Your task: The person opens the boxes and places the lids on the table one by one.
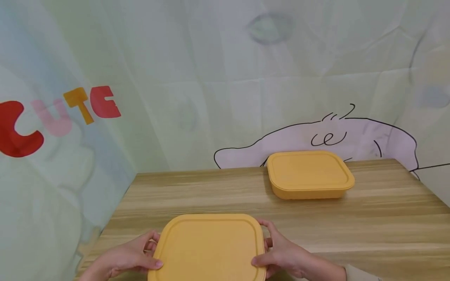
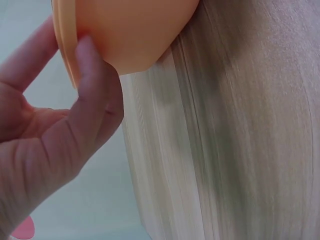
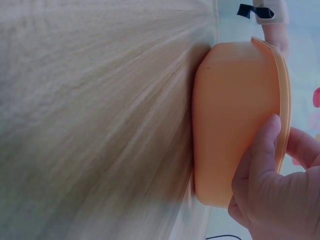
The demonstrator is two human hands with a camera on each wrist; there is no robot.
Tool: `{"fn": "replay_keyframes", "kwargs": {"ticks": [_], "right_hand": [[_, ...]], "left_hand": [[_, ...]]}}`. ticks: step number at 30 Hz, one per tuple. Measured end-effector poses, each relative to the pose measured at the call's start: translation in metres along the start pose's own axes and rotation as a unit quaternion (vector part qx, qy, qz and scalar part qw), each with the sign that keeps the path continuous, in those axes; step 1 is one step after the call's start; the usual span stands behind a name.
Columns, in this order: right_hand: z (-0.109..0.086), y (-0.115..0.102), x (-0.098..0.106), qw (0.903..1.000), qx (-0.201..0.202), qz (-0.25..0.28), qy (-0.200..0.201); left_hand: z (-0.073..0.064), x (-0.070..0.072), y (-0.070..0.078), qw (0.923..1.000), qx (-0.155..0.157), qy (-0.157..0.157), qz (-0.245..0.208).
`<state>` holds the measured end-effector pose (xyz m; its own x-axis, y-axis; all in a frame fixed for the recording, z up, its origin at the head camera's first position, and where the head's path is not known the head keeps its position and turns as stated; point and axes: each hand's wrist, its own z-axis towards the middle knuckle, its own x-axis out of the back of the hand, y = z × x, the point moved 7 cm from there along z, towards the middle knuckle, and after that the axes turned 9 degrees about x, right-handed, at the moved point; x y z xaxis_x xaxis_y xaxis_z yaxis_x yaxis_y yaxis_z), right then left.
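A yellow lidded food container is at the near edge of the head view, its lid facing up. My left hand grips its left rim, thumb on top of the lid and fingers curled beneath the edge; the left wrist view shows those fingers under the rim. On the opposite side my right hand pinches the right rim the same way. In the right wrist view the container's side wall stands with its base on or very near the wooden table. Its near end is cut off in the head view.
A second yellow lidded container stands at the back right of the wooden table. Behind the table hangs a printed curtain with coloured letters on the left. The table's left edge runs close to my left hand.
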<state>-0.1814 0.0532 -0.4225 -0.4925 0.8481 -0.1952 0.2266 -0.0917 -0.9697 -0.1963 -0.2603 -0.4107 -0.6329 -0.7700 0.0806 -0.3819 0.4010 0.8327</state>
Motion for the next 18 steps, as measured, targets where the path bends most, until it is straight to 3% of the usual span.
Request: {"fn": "replay_keyframes", "kwargs": {"ticks": [9, 18], "right_hand": [[-0.0001, 0.0030, 0.0010, 1.0000, 0.000, 0.001, 0.008], [-0.0006, 0.0006, 0.0060, 0.9997, 0.004, -0.008, 0.023]], "left_hand": [[-0.0003, -0.0009, 0.0002, 0.9994, 0.004, -0.011, -0.032], [-0.0020, 0.0030, 0.0040, 0.9995, 0.008, 0.012, -0.029]]}}
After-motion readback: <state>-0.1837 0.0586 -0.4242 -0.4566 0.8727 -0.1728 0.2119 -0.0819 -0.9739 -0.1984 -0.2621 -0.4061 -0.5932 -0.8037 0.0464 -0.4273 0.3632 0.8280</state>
